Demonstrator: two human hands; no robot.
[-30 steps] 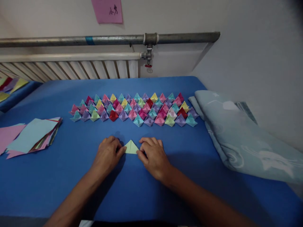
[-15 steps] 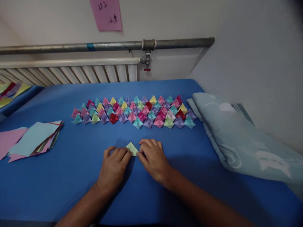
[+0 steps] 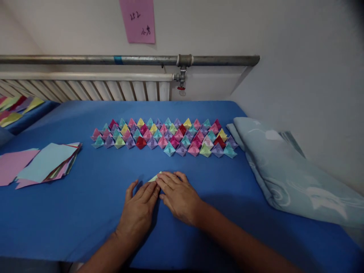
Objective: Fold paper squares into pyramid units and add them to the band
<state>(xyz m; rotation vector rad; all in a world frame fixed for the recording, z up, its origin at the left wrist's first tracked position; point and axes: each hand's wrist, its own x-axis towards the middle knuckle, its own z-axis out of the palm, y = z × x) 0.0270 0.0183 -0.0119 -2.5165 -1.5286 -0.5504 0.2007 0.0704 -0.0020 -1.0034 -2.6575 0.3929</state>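
Observation:
A small pale green folded paper (image 3: 155, 177) lies on the blue surface, mostly covered by my fingers, so only its upper edge shows. My left hand (image 3: 140, 204) presses on its left side, fingers close together and thumb out to the left. From the right, my right hand (image 3: 178, 194) lies over the paper with its fingers extended, their tips meeting those of my left hand. Beyond the hands, several folded paper boats (image 3: 162, 142) in many colours stand in close rows.
Coloured paper sheets (image 3: 47, 161) are stacked at the left. A folded light green cloth (image 3: 295, 170) lies on the right of the blue surface (image 3: 85, 227). Behind are a radiator (image 3: 113, 77), a metal pipe (image 3: 148, 60) and a pink note (image 3: 139, 22) on the wall.
My right hand has moved left over the green paper, which now shows less. Its fingers have stretched out flatter. The whole view has shifted slightly.

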